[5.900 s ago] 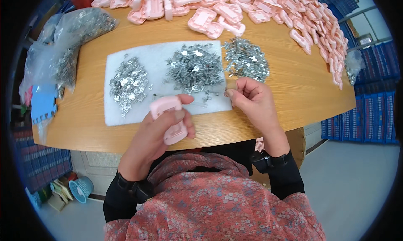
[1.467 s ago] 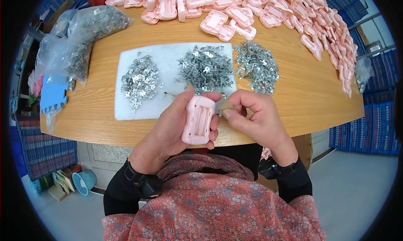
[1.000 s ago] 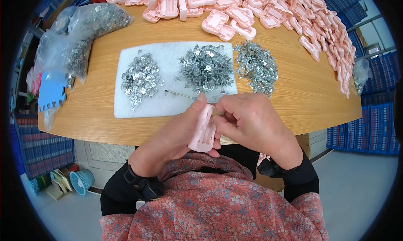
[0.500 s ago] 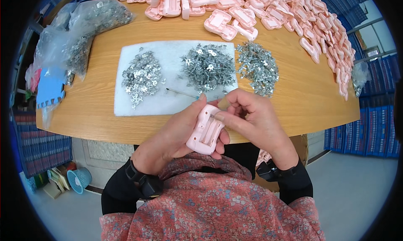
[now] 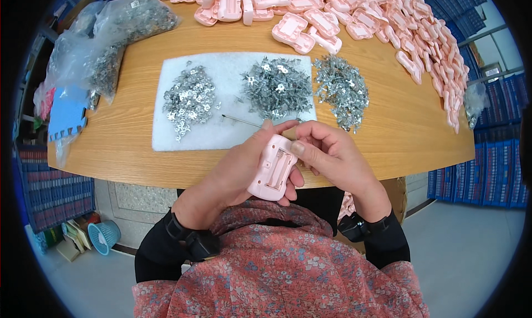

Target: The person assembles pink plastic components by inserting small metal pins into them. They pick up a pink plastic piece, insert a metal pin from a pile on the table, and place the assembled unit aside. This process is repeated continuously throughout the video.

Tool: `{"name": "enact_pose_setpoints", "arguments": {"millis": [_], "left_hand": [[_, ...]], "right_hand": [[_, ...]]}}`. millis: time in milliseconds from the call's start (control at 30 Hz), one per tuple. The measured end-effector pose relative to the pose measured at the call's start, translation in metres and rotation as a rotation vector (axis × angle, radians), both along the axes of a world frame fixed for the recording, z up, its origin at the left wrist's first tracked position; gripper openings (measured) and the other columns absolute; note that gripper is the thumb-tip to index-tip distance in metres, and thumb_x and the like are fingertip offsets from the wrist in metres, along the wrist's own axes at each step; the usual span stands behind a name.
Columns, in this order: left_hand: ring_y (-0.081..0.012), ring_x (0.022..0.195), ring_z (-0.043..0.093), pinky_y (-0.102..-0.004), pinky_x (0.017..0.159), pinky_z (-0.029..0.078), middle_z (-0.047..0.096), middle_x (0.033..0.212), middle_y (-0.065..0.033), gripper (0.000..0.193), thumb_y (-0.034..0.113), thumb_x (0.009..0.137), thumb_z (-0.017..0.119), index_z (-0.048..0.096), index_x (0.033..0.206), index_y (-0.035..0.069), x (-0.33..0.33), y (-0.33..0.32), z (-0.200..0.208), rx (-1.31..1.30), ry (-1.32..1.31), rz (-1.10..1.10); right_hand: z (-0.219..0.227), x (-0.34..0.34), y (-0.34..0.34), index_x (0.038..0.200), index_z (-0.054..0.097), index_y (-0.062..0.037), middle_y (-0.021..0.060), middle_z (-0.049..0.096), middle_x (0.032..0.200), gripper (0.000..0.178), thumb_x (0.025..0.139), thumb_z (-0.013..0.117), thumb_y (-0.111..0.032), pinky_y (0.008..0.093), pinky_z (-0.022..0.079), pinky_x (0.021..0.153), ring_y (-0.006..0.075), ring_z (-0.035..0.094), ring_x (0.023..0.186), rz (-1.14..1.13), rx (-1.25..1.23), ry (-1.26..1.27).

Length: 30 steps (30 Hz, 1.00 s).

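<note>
My left hand [image 5: 244,163] is wrapped round a pale pink plastic housing [image 5: 268,177], held tilted with its long open battery compartment facing up. A small metal piece shows at the compartment's upper end. My right hand [image 5: 332,154] is closed, its thumb against the housing's upper right edge and its fingers curled; whatever they pinch is hidden. Just beyond my hands, a thin screwdriver [image 5: 239,120] lies on a white foam sheet [image 5: 224,64], its handle end hidden behind my left hand. Small metal contact pieces lie on the sheet in a left heap [image 5: 189,99] and a right heap [image 5: 277,88].
Another heap of metal pieces [image 5: 342,91] lies on the wooden table [image 5: 399,135], right of the sheet. Many pink housings [image 5: 360,19] are piled along the far and right edges. Clear bags of metal parts [image 5: 105,46] and a blue foam mat [image 5: 66,116] sit at the left.
My right thumb has shifted from the compartment's upper end to the housing's right edge. The housing has moved slightly up and stays in my left hand.
</note>
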<state>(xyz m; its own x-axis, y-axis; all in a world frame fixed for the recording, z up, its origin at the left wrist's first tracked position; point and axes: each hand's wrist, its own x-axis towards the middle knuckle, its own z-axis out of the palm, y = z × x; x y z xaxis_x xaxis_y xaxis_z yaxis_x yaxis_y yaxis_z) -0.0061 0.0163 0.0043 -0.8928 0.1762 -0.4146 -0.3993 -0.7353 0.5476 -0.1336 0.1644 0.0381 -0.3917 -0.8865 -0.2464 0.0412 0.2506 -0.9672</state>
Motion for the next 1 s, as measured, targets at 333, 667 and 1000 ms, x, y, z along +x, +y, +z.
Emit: {"name": "enact_pose_setpoints", "arguments": {"millis": [333, 667, 1000], "left_hand": [[-0.0309, 0.065, 0.07, -0.0389, 0.057, 0.06, 0.066, 0.081, -0.0209, 0.066, 0.055, 0.105, 0.014, 0.023, 0.155, 0.013, 0.003, 0.004, -0.002, -0.067, 0.03, -0.004], [-0.0262, 0.064, 0.069, -0.0352, 0.057, 0.058, 0.067, 0.082, -0.0162, 0.066, 0.057, 0.105, 0.02, 0.025, 0.154, 0.014, 0.002, 0.004, -0.004, -0.126, 0.032, -0.016], [-0.0271, 0.063, 0.069, -0.0363, 0.056, 0.058, 0.067, 0.08, -0.0169, 0.065, 0.057, 0.105, 0.02, 0.023, 0.155, 0.016, 0.002, -0.004, -0.004, 0.057, 0.018, -0.045]], "right_hand": [[0.001, 0.008, 0.001, 0.11, 0.062, 0.0028, 0.0019, 0.067, 0.085, 0.022, 0.101, 0.059, -0.016, 0.0208, 0.047, 0.059, 0.0047, 0.061, 0.063, 0.024, 0.055, -0.065], [-0.011, 0.015, -0.004, 0.112, 0.057, 0.0011, 0.0029, 0.065, 0.082, 0.021, 0.102, 0.058, -0.018, 0.0195, 0.046, 0.053, 0.0054, 0.058, 0.058, -0.034, 0.018, -0.185], [-0.012, 0.014, -0.005, 0.108, 0.055, -0.0008, 0.0021, 0.065, 0.082, 0.02, 0.103, 0.056, -0.02, 0.019, 0.046, 0.051, 0.0049, 0.058, 0.056, -0.012, -0.072, -0.16]]}}
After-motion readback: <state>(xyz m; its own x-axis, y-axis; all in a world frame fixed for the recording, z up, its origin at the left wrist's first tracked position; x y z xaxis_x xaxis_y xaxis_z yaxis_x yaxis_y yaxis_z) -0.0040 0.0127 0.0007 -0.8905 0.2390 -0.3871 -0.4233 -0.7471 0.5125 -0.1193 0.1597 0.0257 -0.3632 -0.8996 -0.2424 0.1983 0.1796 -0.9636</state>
